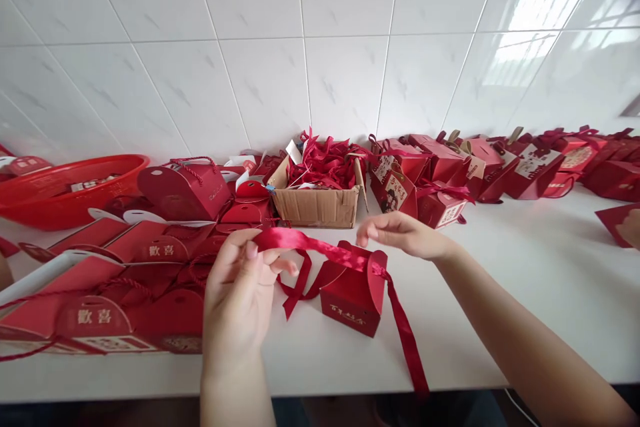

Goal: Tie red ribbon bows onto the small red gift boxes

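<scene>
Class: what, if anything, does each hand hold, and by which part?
The left hand pinches the ribbon by a stretch left of the gift box; the right hand seemingly holds nothing.

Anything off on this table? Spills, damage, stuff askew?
No spill or damage stands out. Slightly untidy: tangled red ribbons heap above the rim of the cardboard carton, and a loose end of the ribbon on the small box reaches the table's front edge.
</scene>
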